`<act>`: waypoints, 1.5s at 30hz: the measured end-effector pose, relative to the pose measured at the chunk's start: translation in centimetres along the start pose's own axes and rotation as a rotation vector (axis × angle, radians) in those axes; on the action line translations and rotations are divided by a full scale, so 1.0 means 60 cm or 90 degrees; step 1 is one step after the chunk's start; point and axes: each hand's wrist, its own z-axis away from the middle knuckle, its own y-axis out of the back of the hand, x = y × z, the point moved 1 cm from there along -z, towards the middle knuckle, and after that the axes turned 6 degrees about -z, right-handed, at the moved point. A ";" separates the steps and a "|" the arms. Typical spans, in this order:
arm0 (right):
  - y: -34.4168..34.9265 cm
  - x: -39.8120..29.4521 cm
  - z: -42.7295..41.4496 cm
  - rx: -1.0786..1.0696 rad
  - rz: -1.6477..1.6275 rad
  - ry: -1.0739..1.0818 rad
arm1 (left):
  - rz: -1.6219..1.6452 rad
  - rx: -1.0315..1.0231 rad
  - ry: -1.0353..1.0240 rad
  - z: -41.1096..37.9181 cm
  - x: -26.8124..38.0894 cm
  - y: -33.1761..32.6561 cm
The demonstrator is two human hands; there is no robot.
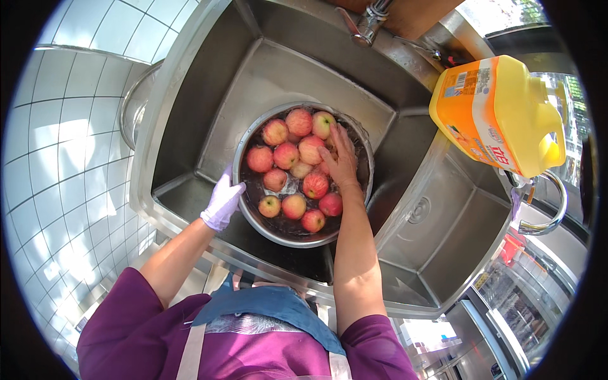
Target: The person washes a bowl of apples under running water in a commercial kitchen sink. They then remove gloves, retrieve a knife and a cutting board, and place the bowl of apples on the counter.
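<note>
A round stainless steel basin (262, 231) holds several red and yellow apples (286, 156) in water. It is in the left bowl of a steel sink (294, 66). My left hand (224, 199), in a pale purple glove, grips the basin's left rim, thumb on top and fingers down the outside. Bare and spread, my right hand (342, 161) rests over the apples on the right side of the basin. Its fingers partly hide the apples beneath, and whether it grasps one is not clear.
A yellow plastic jug (513, 118) with an orange label stands at the sink's right back. The second sink bowl (441, 228) lies to the right, under a curved chrome faucet (546, 204). A chrome tap (365, 31) is at the back. White wall tiles (71, 123) line the left.
</note>
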 end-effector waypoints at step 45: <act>0.048 0.024 -0.045 0.115 -0.311 -0.209 | 0.128 -0.144 -0.138 -0.061 0.302 -0.094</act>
